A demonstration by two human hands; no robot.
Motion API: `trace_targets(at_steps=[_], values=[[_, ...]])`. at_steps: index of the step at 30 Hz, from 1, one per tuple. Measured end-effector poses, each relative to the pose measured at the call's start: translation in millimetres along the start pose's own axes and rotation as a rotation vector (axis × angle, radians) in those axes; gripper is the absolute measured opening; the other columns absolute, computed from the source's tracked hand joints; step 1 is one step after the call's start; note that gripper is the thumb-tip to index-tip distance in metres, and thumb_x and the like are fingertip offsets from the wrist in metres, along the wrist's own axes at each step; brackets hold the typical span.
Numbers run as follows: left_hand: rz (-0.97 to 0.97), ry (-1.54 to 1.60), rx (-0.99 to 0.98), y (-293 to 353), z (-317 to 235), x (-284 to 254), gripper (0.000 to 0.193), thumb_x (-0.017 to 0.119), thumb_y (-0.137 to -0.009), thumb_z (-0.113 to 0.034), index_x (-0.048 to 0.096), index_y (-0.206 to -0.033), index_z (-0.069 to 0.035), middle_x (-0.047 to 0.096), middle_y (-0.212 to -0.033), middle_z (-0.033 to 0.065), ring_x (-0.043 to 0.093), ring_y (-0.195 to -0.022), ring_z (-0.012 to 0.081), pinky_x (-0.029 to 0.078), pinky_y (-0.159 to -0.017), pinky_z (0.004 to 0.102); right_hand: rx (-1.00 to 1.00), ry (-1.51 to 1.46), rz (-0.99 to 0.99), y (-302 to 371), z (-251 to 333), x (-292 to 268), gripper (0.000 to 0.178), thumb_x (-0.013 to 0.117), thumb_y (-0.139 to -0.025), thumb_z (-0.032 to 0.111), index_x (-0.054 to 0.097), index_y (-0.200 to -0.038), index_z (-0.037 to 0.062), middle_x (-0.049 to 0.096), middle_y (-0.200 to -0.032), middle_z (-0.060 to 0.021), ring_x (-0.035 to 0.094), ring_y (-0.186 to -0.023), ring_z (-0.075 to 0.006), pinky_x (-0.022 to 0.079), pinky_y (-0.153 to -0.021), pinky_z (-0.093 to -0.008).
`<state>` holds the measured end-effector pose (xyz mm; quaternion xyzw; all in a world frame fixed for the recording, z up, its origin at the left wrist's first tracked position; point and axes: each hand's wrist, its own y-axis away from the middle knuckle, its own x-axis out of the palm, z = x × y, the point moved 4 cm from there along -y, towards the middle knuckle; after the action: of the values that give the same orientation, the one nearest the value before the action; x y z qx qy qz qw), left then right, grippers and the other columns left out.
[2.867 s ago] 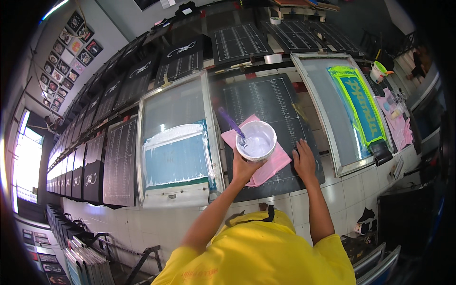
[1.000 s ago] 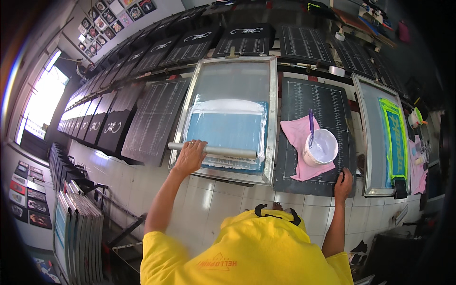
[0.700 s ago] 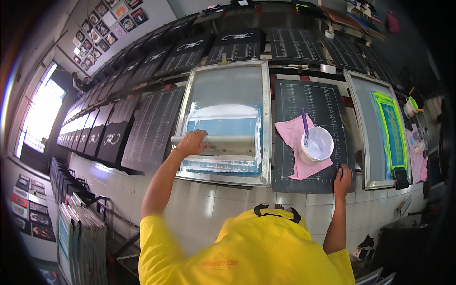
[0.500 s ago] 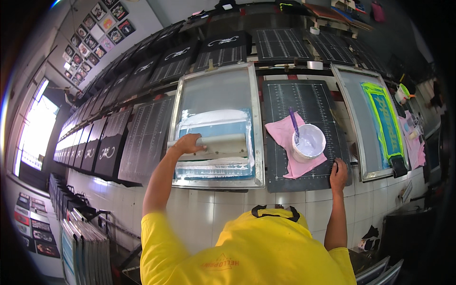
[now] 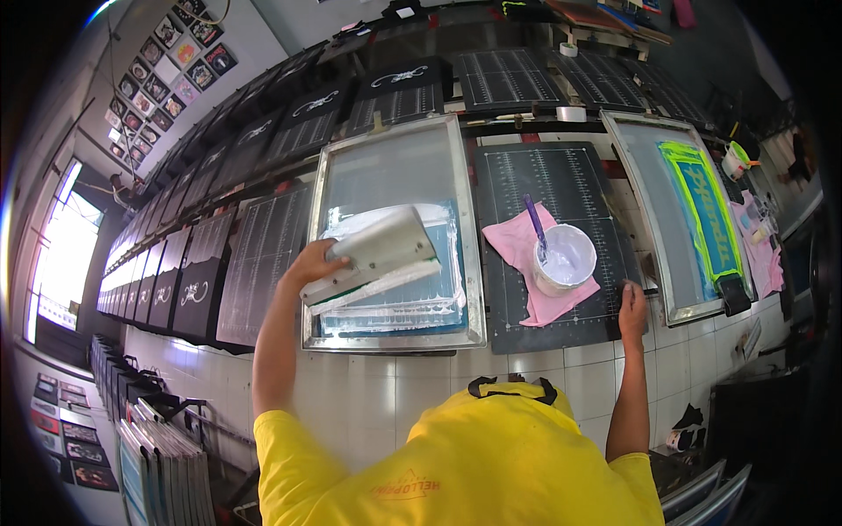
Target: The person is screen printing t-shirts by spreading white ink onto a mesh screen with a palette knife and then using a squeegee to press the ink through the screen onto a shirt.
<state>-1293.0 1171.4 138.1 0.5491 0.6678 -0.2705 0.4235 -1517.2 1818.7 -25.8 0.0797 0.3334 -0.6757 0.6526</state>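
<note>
My left hand [image 5: 317,263] grips a wide metal squeegee [image 5: 373,250] with a green blade. It is tilted over the framed printing screen [image 5: 395,158], its right end raised. White ink coats the blade edge and lies smeared in bands across the screen's blue stencil area [image 5: 412,320]. To the right, a white tub of pale ink [image 5: 566,259] stands on a pink cloth [image 5: 519,235] on a black gridded board [image 5: 548,162]; a purple-handled tool [image 5: 533,215] leans in it. My right hand [image 5: 631,309] rests at that board's near right edge, fingers loosely extended, holding nothing.
At right stands a second framed screen [image 5: 645,175] with a yellow-green-bordered stencil. Rows of black boards run along the far side and left, several with dark printed fabric [image 5: 399,77]. A roll of tape [image 5: 571,114] lies beyond the gridded board. Stacked frames [image 5: 167,460] stand at lower left.
My left hand has drawn the squeegee back and lifted its right end, tilting it from level. My right hand has shifted slightly up and right at the board's edge.
</note>
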Motion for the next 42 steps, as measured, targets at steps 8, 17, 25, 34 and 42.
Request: trace_targets(at_steps=[8,17,25,34,42], values=[[-0.375,0.476,-0.047,61.0,26.1,-38.3,0.045,0.064,-0.092,-0.034,0.058,-0.113,0.005,0.065,-0.099,0.0065,0.061,-0.089,0.0133,0.049,-0.079,0.0288,-0.298,-0.100,-0.069,-35.9,152.5,-12.3,0.023,0.051,-0.097,0.014,0.063,-0.108,-0.0012,0.066,-0.101,-0.0160,0.064,-0.095,-0.0282,0.049,-0.083,-0.0373],[-0.847,1.030,0.131,95.8,8.3,-32.1,0.045,0.062,-0.095,-0.030,0.052,-0.119,0.006,0.062,-0.109,0.0118,0.061,-0.096,0.0168,0.050,-0.083,0.0310,-0.247,0.060,0.333,-68.7,252.9,67.7,0.049,0.068,-0.083,0.038,0.061,-0.117,0.0024,0.067,-0.099,-0.0172,0.065,-0.089,-0.0310,0.050,-0.077,-0.0396],[-1.002,1.273,0.160,116.4,-28.0,-0.4,0.050,0.056,-0.099,-0.027,0.040,-0.133,0.005,0.053,-0.127,0.0144,0.053,-0.117,0.0227,0.045,-0.098,0.0366,-0.375,0.192,0.325,-98.3,252.7,108.5,0.040,0.068,-0.081,0.037,0.063,-0.105,0.0040,0.067,-0.095,-0.0199,0.065,-0.089,-0.0371,0.049,-0.075,-0.0461],[-0.934,1.554,0.069,109.0,-83.5,27.5,0.051,0.051,-0.101,-0.028,0.037,-0.139,0.002,0.049,-0.134,0.0139,0.049,-0.124,0.0254,0.042,-0.104,0.0421,-0.255,0.174,0.286,-100.5,251.1,78.9,0.029,0.063,-0.083,0.030,0.062,-0.092,0.0023,0.067,-0.083,-0.0209,0.064,-0.081,-0.0411,0.049,-0.071,-0.0478],[-0.713,1.616,0.072,63.8,-146.4,58.2,0.053,0.050,-0.100,-0.037,0.037,-0.134,0.002,0.049,-0.130,0.0129,0.050,-0.121,0.0238,0.043,-0.101,0.0388,-0.183,0.013,0.151,-87.7,210.7,27.4,0.023,0.058,-0.089,0.025,0.060,-0.091,0.0021,0.066,-0.075,-0.0206,0.064,-0.074,-0.0407,0.048,-0.067,-0.0468]])
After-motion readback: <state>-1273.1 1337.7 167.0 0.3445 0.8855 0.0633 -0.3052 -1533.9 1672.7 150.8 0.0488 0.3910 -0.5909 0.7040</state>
